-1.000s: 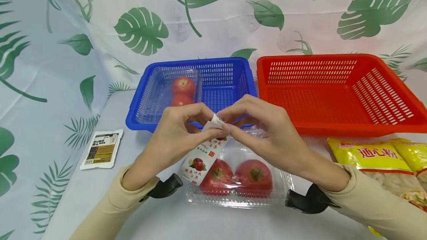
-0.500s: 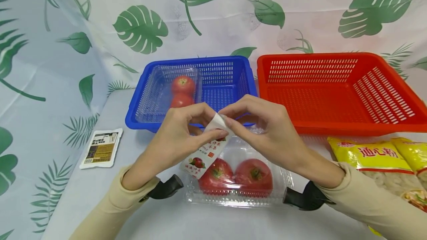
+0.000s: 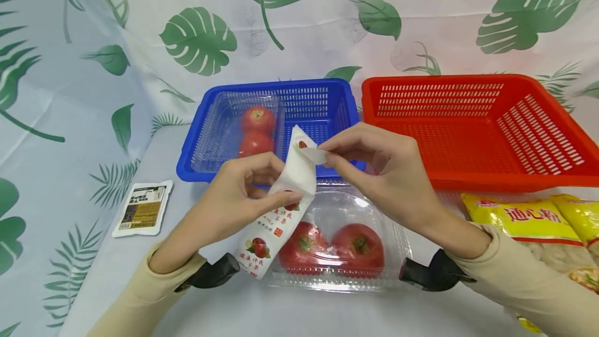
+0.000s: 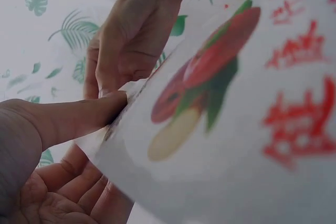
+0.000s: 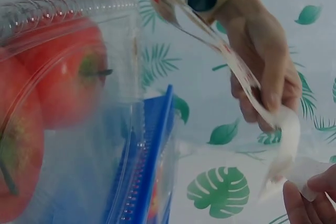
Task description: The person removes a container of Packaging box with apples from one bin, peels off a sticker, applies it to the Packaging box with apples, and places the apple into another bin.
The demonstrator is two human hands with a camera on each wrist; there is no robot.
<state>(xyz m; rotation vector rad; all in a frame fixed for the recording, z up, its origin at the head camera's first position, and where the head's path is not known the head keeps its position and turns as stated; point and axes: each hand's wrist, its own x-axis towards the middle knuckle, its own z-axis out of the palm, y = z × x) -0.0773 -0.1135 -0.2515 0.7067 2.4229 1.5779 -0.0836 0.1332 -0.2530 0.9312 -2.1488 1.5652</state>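
In the head view, my left hand (image 3: 234,191) holds a strip of apple-printed sticker labels (image 3: 262,243) between thumb and fingers. My right hand (image 3: 383,170) pinches a small pale label (image 3: 315,155) at the strip's upper end; that label is partly lifted from the white backing. Below the hands, a clear plastic clamshell box (image 3: 327,286) with two red apples (image 3: 357,248) lies on the table, lid closed. Across the left wrist view spreads the printed strip (image 4: 252,129), under my left thumb. Seen from the right wrist, the strip (image 5: 236,69) hangs curved between both hands.
Behind stands a blue basket (image 3: 187,163) holding another clear box with red apples (image 3: 257,118). To its right is a red basket (image 3: 444,181). Yellow macaroni bags (image 3: 519,217) lie at the right, a small white-edged packet (image 3: 142,209) at the left.
My left hand has moved left and slightly down with the strip. The right hand has shifted right, and a label now stands partly off the backing. The box has stayed put.
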